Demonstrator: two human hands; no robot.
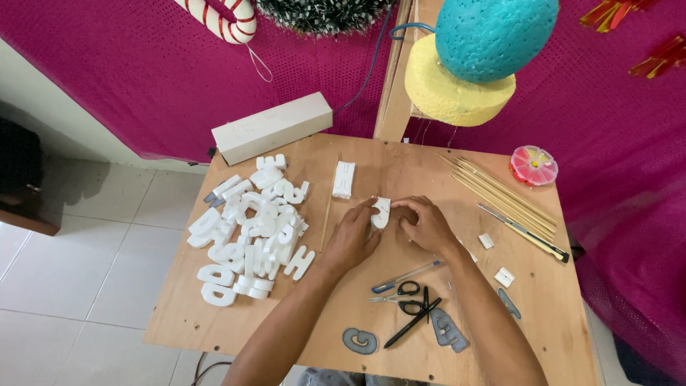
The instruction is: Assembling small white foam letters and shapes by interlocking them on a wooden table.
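Left hand [355, 236]: fingers closed on white foam piece [381, 212].
Right hand [426, 224]: fingers curled, gripping same piece.
Table [357, 286]: beneath both.

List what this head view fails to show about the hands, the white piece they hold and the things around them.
- White foam piece: both hands cover its sides, so its shape is unclear.
- Left hand and right hand: fingertips tucked under, grip hidden.
- Foam letters: heaped, lower ones buried.
- Grey cut-out: too small to read its shape.
- Teal ball: cut off by the top edge.
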